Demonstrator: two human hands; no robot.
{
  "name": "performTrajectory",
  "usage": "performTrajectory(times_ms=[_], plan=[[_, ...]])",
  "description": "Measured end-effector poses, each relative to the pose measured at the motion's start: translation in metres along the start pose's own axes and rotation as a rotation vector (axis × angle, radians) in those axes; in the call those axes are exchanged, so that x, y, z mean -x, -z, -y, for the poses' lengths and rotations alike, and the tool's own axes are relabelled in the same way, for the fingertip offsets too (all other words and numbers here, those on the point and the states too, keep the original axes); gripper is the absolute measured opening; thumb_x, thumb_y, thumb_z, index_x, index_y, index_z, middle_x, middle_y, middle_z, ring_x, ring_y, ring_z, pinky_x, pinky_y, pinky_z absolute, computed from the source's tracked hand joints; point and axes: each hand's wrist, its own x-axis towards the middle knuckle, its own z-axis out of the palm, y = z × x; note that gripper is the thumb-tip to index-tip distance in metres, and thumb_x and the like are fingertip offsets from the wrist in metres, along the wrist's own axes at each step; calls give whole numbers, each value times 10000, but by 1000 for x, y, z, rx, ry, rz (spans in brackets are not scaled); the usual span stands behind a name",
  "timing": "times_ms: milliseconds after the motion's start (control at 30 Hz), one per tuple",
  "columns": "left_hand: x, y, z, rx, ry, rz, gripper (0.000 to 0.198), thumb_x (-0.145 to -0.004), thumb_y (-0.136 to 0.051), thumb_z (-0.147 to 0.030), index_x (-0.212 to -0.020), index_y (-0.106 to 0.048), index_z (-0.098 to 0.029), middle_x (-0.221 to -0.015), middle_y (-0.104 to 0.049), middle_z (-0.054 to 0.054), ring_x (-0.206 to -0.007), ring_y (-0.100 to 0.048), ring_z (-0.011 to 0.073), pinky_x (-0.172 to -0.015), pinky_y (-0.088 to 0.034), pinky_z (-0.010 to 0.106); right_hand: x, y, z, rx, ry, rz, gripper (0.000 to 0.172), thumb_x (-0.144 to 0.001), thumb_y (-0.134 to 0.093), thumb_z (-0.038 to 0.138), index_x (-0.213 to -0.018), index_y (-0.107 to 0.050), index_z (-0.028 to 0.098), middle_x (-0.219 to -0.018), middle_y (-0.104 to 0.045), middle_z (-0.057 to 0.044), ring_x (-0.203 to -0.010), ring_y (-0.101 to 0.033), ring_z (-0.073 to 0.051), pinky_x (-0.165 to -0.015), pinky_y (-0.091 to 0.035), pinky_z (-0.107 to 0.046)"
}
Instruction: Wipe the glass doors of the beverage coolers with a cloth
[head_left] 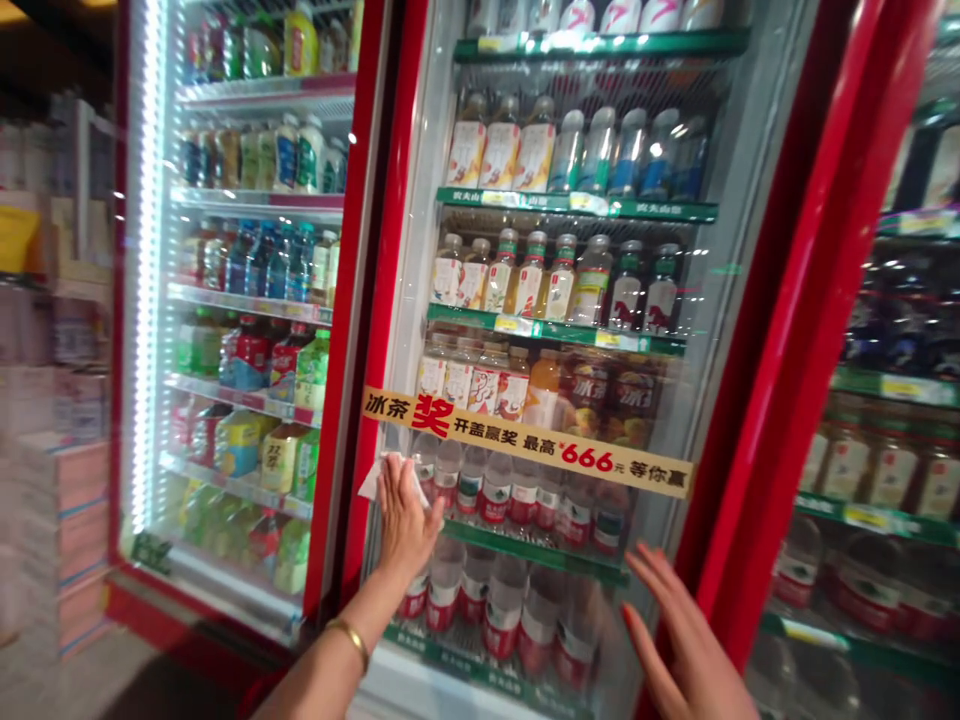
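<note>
My left hand [405,513] lies nearly flat against the glass door of the middle drinks fridge, pressing a white tissue [370,480] to it near the left edge. Parts of the tissue stick out from beneath the fingers; the rest is hidden under the palm. Just above runs a yellow strip sticker [495,437] with black and red Chinese lettering across the glass door [555,370]. My right hand [679,640] is at the lower right of the door, fingers apart and holding nothing. Whether its fingertips touch the glass I cannot tell.
Behind the glass, several shelves carry rows of bottled drinks [499,500]. Red frames [795,330] border the door. Another lit fridge [247,300] stands to the left, and a third [877,450] to the right. Stacked boxes [81,540] are at the far left.
</note>
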Motion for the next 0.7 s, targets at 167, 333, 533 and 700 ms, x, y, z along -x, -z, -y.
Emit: performTrajectory(times_ms=[167, 333, 533, 700], plan=[[49, 3, -31, 12, -408, 17, 827, -1055, -404, -697, -1732, -266, -242, -1841, -199, 45, -1723, -135, 232, -1411, -128, 408, -78, -63, -15, 407, 383, -489, 685, -1094, -494, 369, -1735, -264, 289, -1809, -254, -71, -1697, -194, -291, -1384, -123, -642], [65, 9, 6, -45, -391, -51, 749, -1103, -396, -504, -1735, -218, -142, -1849, -119, 97, -1729, -88, 261, -1420, -53, 434, -80, -85, -18, 414, 354, -562, 698, -1085, -481, 480, -1729, -281, 298, -1793, -272, -48, -1693, -209, -261, -1393, -92, -594], [11, -11, -20, -31, -39, -51, 779, -1095, -404, -507, -1725, -224, -87, -1829, -187, 189, -1728, -76, 338, -1412, -51, 564, -73, -87, -22, 389, 325, -585, 709, -1064, -521, 550, -1713, -325, 343, -1778, -318, -20, -1682, -250, -266, -1396, -104, -567], [40, -1, -8, -64, -540, 39, 790, -1032, -465, -719, -1697, -367, -303, -1823, -274, 27, -1719, -157, 304, -1420, -64, 522, -34, -128, -34, 451, 293, -581, 745, -1021, -612, 483, -1705, -332, 387, -1809, -234, -36, -1698, -169, -308, -1379, -70, -632]])
